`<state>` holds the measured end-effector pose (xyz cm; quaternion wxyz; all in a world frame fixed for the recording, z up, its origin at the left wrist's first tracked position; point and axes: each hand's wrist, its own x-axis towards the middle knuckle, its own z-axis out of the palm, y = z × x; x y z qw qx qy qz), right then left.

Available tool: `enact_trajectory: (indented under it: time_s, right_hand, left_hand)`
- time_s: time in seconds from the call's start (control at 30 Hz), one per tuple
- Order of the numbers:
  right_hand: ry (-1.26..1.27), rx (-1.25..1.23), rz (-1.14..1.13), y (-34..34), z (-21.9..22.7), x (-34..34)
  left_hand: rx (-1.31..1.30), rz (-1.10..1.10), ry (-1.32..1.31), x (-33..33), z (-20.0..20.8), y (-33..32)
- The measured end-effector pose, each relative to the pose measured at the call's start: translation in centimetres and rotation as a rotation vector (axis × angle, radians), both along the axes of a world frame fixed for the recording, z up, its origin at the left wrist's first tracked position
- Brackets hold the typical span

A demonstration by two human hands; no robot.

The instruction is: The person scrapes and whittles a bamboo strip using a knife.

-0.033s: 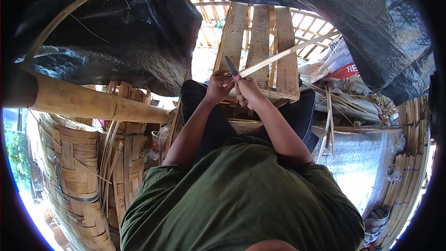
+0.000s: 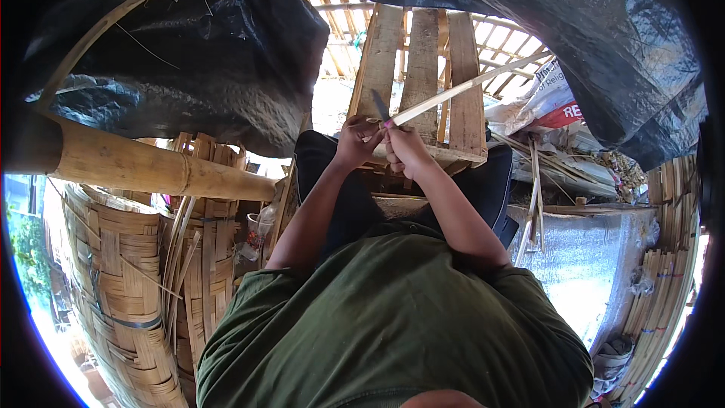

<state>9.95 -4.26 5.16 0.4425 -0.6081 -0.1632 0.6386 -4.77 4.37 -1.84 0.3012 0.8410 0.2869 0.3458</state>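
My right hand (image 2: 408,151) is closed round the handle of a knife, whose dark blade (image 2: 379,103) points up and away, with a bit of pink at its base. A long pale strip of bamboo or wood (image 2: 468,86) runs from my hands toward the far right, crossing the blade's base. Close beside, my left hand (image 2: 355,143) is closed in a pinch at the near end of the strip, its fingertips partly hidden. Both hands meet over the near edge of a slatted plank bench (image 2: 464,143), between my knees.
A thick bamboo pole (image 2: 151,165) juts in from the left above a tall woven bamboo basket (image 2: 124,257). Black plastic sheeting (image 2: 204,53) hangs on both sides. To the right lie a printed sack (image 2: 547,98), loose strips and bundled slats (image 2: 657,287). A clear cup (image 2: 255,233) stands left of me.
The knife blade has tilted and shifted slightly to the right. Both hands and the strip stay almost where they were.
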Motion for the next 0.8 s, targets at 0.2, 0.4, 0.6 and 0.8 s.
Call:
enact_trajectory:
  time_s: [0.2, 0.4, 0.6, 0.8]
  right_hand:
    - [-0.825, 0.473, -0.061, 0.5, 1.0, 0.9]
    - [-0.978, 0.529, 0.016, 0.9, -3.2, 2.9]
    - [-1.045, 0.507, 0.040, 0.1, -2.6, 2.0]
    - [-1.022, 0.537, 0.028, 0.1, -3.6, 2.6]
  left_hand:
    - [0.098, -0.054, -0.062, -0.7, 0.4, 0.2]
    - [0.067, -0.060, -0.009, 0.4, 2.9, -0.8]
    - [-0.620, 0.080, -0.437, 0.9, 4.0, -2.4]
    - [-0.577, 0.154, -0.298, 0.2, 4.0, -1.5]
